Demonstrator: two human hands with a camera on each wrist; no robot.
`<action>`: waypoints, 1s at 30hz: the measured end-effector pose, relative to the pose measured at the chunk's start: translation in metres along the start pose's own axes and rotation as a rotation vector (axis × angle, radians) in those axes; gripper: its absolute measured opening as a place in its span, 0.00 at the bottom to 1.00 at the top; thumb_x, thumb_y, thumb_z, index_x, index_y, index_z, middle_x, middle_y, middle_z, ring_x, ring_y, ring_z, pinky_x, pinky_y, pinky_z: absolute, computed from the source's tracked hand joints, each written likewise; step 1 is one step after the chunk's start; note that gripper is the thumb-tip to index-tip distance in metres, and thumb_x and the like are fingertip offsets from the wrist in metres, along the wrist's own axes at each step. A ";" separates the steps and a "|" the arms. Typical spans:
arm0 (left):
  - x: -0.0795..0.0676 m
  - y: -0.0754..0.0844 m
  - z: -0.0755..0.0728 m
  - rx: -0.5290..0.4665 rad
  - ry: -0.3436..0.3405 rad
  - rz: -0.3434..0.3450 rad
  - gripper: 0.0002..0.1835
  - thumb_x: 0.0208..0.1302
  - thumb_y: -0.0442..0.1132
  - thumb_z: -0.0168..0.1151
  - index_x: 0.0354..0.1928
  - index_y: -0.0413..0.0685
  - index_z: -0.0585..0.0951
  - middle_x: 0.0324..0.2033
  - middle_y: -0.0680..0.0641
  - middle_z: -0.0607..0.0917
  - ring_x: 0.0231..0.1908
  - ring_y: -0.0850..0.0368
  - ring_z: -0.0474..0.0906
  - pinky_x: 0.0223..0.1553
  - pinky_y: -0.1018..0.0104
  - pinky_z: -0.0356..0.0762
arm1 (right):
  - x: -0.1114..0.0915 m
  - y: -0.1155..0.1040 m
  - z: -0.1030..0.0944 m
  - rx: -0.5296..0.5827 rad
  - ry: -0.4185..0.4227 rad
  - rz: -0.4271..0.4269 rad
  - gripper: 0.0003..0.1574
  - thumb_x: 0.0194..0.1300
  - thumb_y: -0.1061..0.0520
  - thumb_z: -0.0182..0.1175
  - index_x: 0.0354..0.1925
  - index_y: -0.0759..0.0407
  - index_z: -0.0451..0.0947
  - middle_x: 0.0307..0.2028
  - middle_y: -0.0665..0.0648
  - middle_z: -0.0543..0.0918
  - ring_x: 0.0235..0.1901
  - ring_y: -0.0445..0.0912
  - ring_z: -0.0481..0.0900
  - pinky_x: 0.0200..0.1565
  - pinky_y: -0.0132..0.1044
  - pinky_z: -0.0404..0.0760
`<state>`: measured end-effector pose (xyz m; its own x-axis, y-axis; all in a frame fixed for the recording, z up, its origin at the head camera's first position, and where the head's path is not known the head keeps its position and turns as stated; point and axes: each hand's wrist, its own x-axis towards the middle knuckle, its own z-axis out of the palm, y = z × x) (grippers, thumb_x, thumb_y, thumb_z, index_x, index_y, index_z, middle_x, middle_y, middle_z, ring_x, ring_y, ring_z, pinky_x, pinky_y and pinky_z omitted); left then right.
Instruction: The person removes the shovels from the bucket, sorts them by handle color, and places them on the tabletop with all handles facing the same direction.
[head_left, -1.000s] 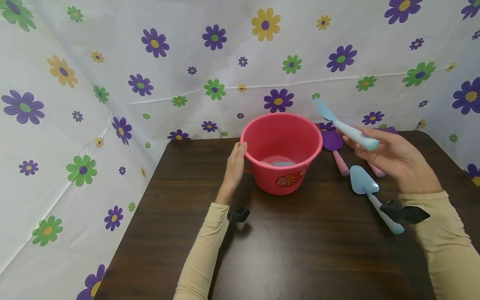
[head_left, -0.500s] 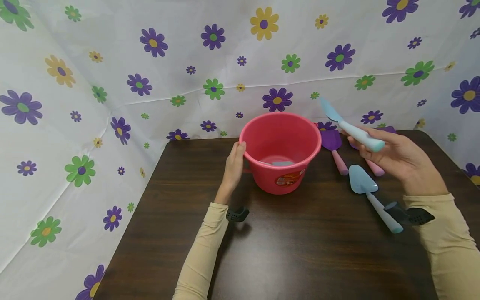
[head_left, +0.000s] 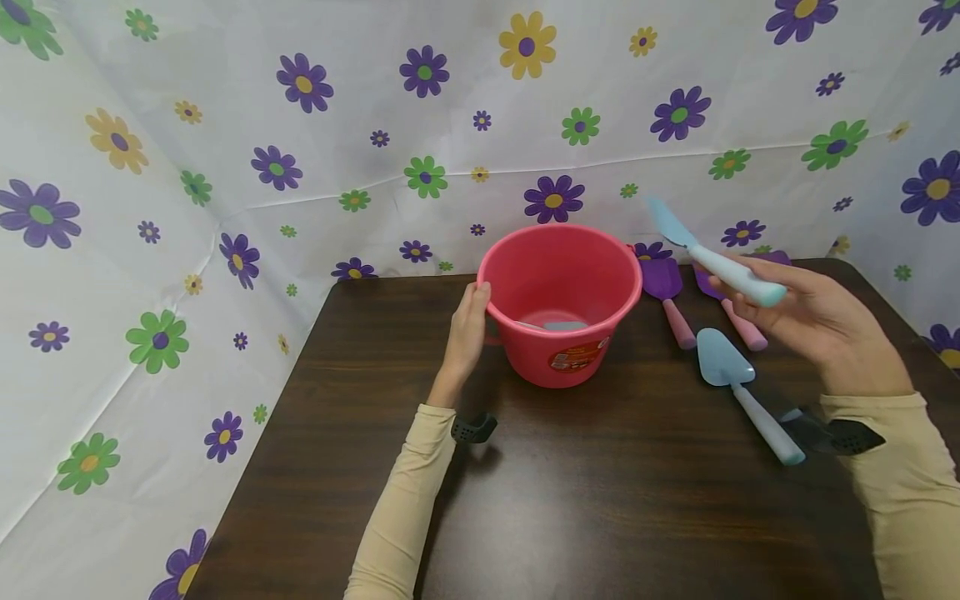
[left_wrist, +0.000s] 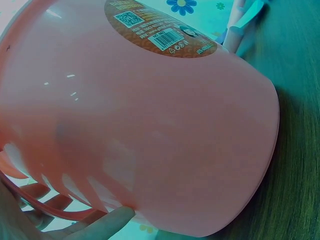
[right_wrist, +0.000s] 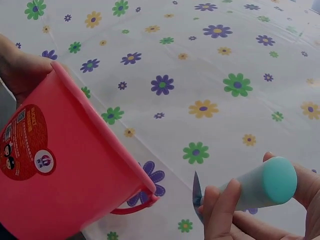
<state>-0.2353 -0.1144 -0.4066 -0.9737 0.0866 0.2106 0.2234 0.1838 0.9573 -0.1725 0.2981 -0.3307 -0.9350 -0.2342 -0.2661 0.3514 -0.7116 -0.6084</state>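
Note:
A pink bucket [head_left: 558, 358] stands upright on the dark table. My left hand [head_left: 467, 333] grips its left rim, thumb [left_wrist: 117, 220] against the outer wall and fingers behind the rim. My right hand [head_left: 817, 321] holds a light blue garden trowel [head_left: 731, 271] by its pale handle, raised above the table to the right of the bucket. Its narrow-looking blade [head_left: 670, 223] points up and left; in the right wrist view the blade [right_wrist: 197, 195] shows edge-on. Inside the bucket, part of a greyish-blue thing [head_left: 564, 326] shows over the front rim; the remainder is hidden.
A second light blue trowel [head_left: 725, 358] lies right of the bucket, near the right forearm. Behind it lie two purple tools with pink handles, one a flat-bladed purple scoop [head_left: 662, 279], the other [head_left: 746, 327] partly behind the right hand. A flowered sheet [head_left: 337, 150] hangs behind the table.
My right hand has drifted right, away from the bucket, carrying the trowel. This uncovers more of the purple tool behind it. My left hand and the bucket stay in place.

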 end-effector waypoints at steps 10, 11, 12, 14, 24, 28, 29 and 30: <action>0.000 -0.001 0.001 -0.006 0.003 0.005 0.32 0.78 0.59 0.42 0.71 0.43 0.69 0.63 0.39 0.78 0.61 0.41 0.74 0.58 0.34 0.79 | -0.007 -0.004 -0.011 -0.025 -0.035 -0.053 0.19 0.81 0.64 0.47 0.55 0.64 0.84 0.53 0.61 0.82 0.51 0.58 0.85 0.47 0.42 0.87; 0.000 -0.001 0.001 -0.007 0.006 0.004 0.32 0.78 0.59 0.42 0.71 0.43 0.69 0.62 0.38 0.78 0.61 0.41 0.74 0.57 0.33 0.79 | -0.007 -0.004 -0.013 -0.029 -0.037 -0.059 0.19 0.81 0.65 0.46 0.55 0.65 0.84 0.53 0.61 0.83 0.50 0.59 0.85 0.46 0.42 0.87; -0.001 0.000 0.001 -0.006 0.006 0.003 0.32 0.78 0.59 0.42 0.71 0.43 0.69 0.63 0.38 0.78 0.60 0.41 0.74 0.56 0.34 0.80 | -0.008 -0.005 -0.014 -0.029 -0.039 -0.063 0.19 0.81 0.65 0.46 0.55 0.65 0.84 0.53 0.61 0.83 0.50 0.59 0.85 0.46 0.42 0.87; 0.000 0.000 0.001 -0.006 0.008 0.003 0.32 0.78 0.59 0.42 0.71 0.43 0.69 0.62 0.38 0.78 0.60 0.42 0.75 0.54 0.33 0.81 | -0.009 -0.006 -0.016 -0.030 -0.044 -0.069 0.19 0.81 0.65 0.46 0.55 0.66 0.83 0.53 0.62 0.82 0.50 0.59 0.85 0.46 0.42 0.87; 0.000 0.000 0.000 -0.016 -0.006 0.009 0.32 0.78 0.59 0.42 0.71 0.43 0.68 0.63 0.38 0.77 0.62 0.37 0.74 0.55 0.32 0.80 | -0.017 -0.013 -0.030 0.025 -0.031 -0.063 0.20 0.82 0.65 0.44 0.55 0.65 0.83 0.53 0.62 0.81 0.49 0.61 0.85 0.52 0.44 0.87; 0.001 -0.001 0.000 -0.008 0.001 0.016 0.32 0.78 0.58 0.41 0.69 0.42 0.70 0.61 0.37 0.78 0.61 0.38 0.75 0.50 0.33 0.83 | -0.020 -0.014 -0.036 0.039 -0.059 -0.066 0.21 0.82 0.66 0.42 0.56 0.66 0.82 0.54 0.63 0.80 0.50 0.62 0.85 0.55 0.46 0.86; 0.001 -0.001 0.000 -0.005 0.002 0.019 0.31 0.78 0.58 0.41 0.69 0.42 0.70 0.61 0.37 0.78 0.61 0.38 0.75 0.51 0.34 0.83 | -0.020 -0.014 -0.037 0.038 -0.074 -0.066 0.22 0.82 0.66 0.41 0.56 0.66 0.82 0.55 0.63 0.80 0.51 0.62 0.85 0.54 0.46 0.86; 0.001 -0.001 -0.001 0.002 0.005 0.021 0.31 0.78 0.58 0.41 0.69 0.42 0.70 0.61 0.37 0.79 0.61 0.39 0.74 0.53 0.34 0.82 | -0.021 -0.014 -0.039 0.036 -0.090 -0.065 0.22 0.82 0.66 0.40 0.57 0.66 0.81 0.55 0.63 0.80 0.51 0.62 0.84 0.54 0.45 0.86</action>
<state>-0.2364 -0.1152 -0.4076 -0.9690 0.0860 0.2316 0.2439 0.1837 0.9523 -0.1560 0.3384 -0.3457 -0.9568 -0.2443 -0.1575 0.2894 -0.7504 -0.5942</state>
